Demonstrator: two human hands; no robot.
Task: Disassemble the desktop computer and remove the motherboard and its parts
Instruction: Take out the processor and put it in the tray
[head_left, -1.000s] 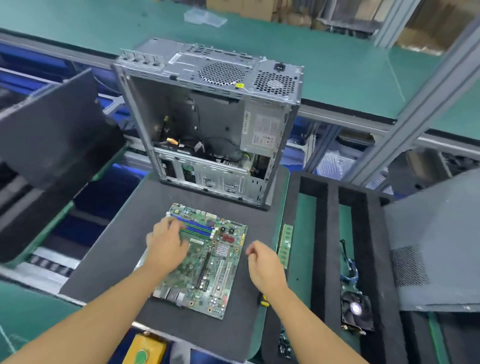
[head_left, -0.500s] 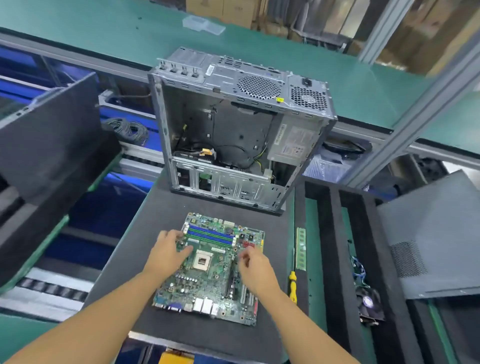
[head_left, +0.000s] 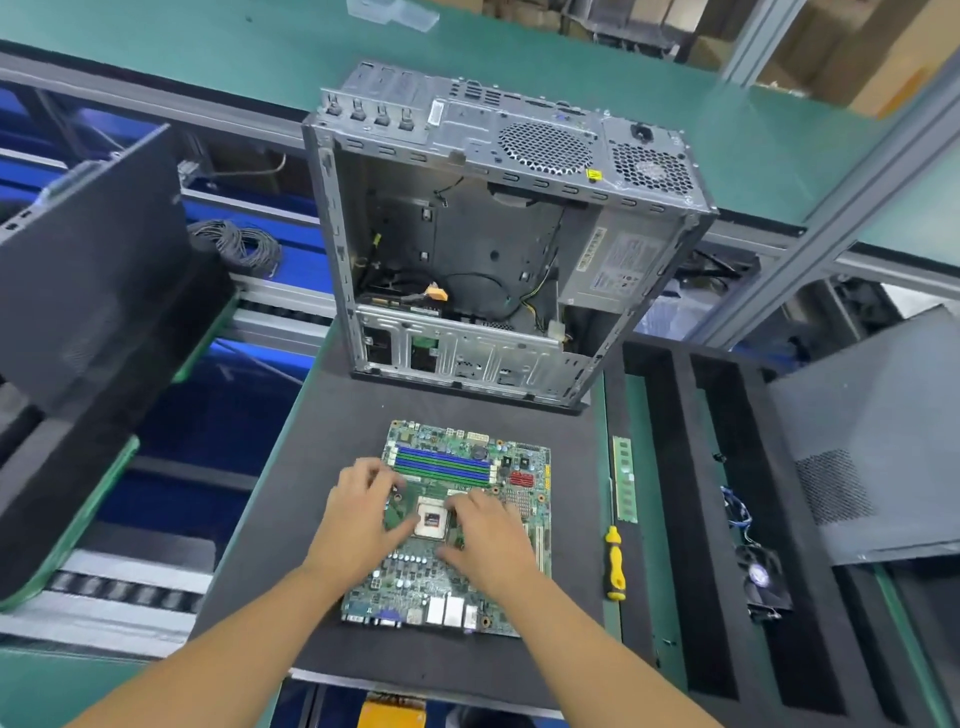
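While motherboard (head_left: 511, 470) lies on mat (head_left: 291, 519), left hand (head_left: 358, 525), right hand (head_left: 488, 540) rest loose-fingered flanking socket (head_left: 431, 517).

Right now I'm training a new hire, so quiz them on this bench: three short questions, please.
1. True or false: the motherboard lies inside the case.
2. What lies right of the motherboard? A) screwdriver B) hammer C) pliers
3. What sits between the left hand and right hand?
Key: 1 false; 2 A; 3 the CPU socket.
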